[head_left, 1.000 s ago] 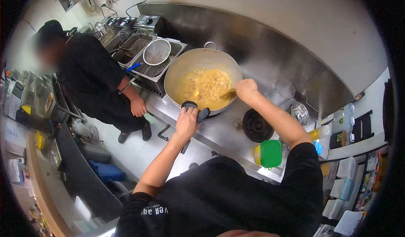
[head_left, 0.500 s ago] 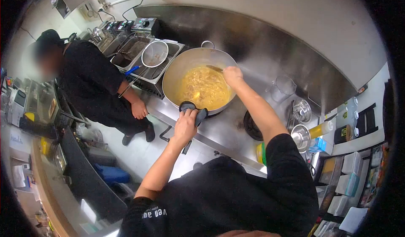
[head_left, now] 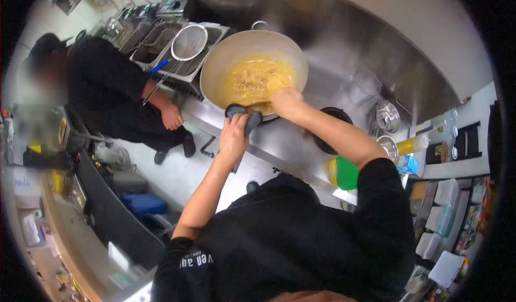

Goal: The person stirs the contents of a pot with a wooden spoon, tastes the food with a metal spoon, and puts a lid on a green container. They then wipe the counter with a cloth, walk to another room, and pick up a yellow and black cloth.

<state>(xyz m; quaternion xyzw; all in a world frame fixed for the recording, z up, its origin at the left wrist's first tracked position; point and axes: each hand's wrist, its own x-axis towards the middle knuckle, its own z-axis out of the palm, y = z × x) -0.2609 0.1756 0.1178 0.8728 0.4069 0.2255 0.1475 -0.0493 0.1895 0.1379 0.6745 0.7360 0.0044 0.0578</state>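
A large metal pot (head_left: 293,44) stands on the steel counter, holding a yellow, chunky stew (head_left: 260,73). At its near rim, my left hand (head_left: 234,136) is closed on a black pot holder (head_left: 252,121) that covers the spot where it meets the rim. My right hand (head_left: 286,101) is closed around a stirring utensil (head_left: 262,106), low in the near right part of the pot. The utensil's dark flat end shows in part; its exact kind is hidden by my hand and the stew.
Left of the pot, a mesh strainer (head_left: 189,42) rests over the fryer (head_left: 201,65). A person in black (head_left: 115,81) stands there, one hand by the counter edge. On the right are a clear jug (head_left: 364,86), a black burner (head_left: 332,129), a green-lidded tub (head_left: 346,173) and metal bowls (head_left: 387,117).
My right hand has moved from the pot's far right rim toward its near side, bringing the utensil close to my left hand. My left hand keeps its hold. The camera view has shifted slightly.
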